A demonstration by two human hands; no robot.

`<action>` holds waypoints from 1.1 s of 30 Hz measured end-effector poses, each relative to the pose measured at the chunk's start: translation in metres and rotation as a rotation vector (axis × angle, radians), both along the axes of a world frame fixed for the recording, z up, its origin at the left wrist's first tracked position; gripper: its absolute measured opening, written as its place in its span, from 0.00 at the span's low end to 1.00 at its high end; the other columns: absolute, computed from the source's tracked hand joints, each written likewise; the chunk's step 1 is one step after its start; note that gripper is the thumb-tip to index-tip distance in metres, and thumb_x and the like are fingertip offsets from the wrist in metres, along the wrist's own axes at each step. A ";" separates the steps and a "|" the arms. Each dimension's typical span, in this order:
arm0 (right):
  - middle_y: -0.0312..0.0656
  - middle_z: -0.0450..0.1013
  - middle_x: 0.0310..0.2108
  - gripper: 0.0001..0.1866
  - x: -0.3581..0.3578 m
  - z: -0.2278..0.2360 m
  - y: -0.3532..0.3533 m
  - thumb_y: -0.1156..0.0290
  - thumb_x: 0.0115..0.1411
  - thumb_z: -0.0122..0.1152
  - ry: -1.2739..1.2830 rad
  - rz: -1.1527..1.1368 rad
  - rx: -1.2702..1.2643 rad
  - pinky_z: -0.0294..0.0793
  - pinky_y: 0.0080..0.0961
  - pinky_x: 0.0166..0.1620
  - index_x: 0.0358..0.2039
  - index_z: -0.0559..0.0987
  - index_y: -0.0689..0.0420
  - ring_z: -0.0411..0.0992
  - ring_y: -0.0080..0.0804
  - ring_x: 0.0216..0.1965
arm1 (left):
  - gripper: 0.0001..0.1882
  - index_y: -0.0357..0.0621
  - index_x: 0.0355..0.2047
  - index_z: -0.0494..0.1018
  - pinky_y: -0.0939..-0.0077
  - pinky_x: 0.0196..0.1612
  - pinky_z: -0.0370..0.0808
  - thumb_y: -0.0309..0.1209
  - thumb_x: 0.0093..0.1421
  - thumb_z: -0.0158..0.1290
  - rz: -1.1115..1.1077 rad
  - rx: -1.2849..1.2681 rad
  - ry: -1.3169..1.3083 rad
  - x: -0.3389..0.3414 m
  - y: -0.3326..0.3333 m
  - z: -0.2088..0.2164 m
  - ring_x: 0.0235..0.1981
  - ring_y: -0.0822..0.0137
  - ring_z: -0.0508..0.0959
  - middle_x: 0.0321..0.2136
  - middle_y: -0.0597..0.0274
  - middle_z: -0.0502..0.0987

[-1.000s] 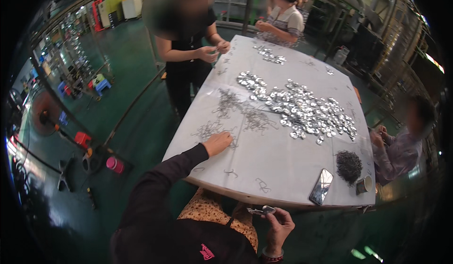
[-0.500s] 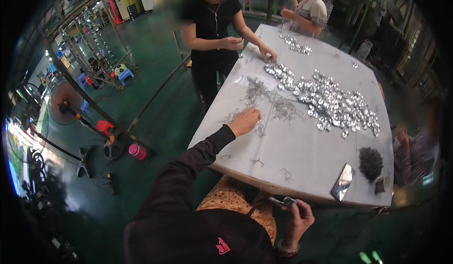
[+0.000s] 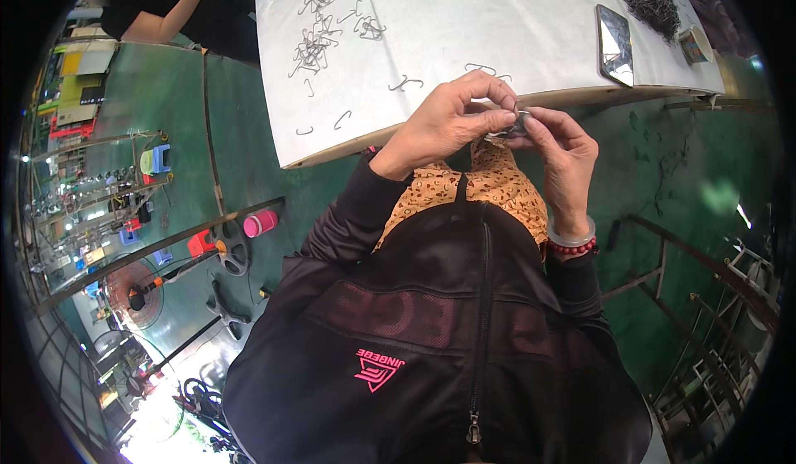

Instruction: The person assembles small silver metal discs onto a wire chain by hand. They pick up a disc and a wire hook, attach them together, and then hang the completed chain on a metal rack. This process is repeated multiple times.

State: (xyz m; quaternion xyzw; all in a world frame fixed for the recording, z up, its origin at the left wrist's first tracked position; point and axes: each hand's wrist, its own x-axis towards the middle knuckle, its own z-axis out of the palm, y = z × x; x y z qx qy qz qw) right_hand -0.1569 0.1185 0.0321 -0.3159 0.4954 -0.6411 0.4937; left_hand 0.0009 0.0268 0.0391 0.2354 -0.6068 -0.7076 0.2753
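Observation:
Just off the table's near edge, my two hands meet fingertip to fingertip. My right hand [image 3: 566, 159] is closed, pinching a small shiny metal piece [image 3: 521, 121] between thumb and fingers. From the other side my left hand [image 3: 452, 124] closes thumb and forefinger on a thin wire hook, mostly hidden by the fingers, against that piece. Beyond my left hand, thin grey wire hooks [image 3: 315, 48] lie in loose piles on the white-covered table [image 3: 473, 24]. A few single hooks [image 3: 406, 83] lie close to the near edge.
A phone [image 3: 614, 47], a heap of small dark wire pieces [image 3: 645, 4] and a cup [image 3: 695, 45] occupy the table's right side. Another person [image 3: 178, 12] stands at the upper left. A fan [image 3: 135, 296] and a pink container [image 3: 260, 223] stand on the floor at left.
My left hand has come back from the hook pile to my right hand. The right hand has risen toward the table edge. My view has tipped down, leaving the shiny metal pile out of sight.

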 end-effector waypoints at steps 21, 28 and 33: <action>0.47 0.74 0.33 0.11 -0.104 -0.055 -0.251 0.77 0.55 0.55 1.270 -0.001 -0.380 0.73 0.27 0.36 0.39 0.77 0.63 0.72 0.38 0.35 | 0.08 0.42 0.34 0.71 0.57 0.57 0.62 0.16 0.55 0.51 0.100 -0.393 -0.050 -0.014 0.003 -0.029 0.38 0.63 0.76 0.33 0.62 0.76; 0.48 0.71 0.34 0.18 -0.106 -0.093 -0.344 0.83 0.49 0.53 1.599 0.075 -0.435 0.71 0.33 0.42 0.44 0.72 0.64 0.69 0.43 0.39 | 0.07 0.41 0.35 0.72 0.57 0.58 0.61 0.17 0.57 0.50 0.056 -0.335 -0.076 -0.014 0.011 -0.033 0.40 0.63 0.75 0.34 0.62 0.76; 0.45 0.74 0.30 0.19 -0.087 -0.045 -0.272 0.83 0.52 0.54 0.922 0.006 -0.075 0.72 0.25 0.34 0.47 0.73 0.63 0.73 0.31 0.30 | 0.09 0.41 0.37 0.72 0.59 0.57 0.63 0.19 0.55 0.52 0.125 -0.387 -0.031 -0.012 0.016 -0.038 0.38 0.59 0.74 0.33 0.61 0.75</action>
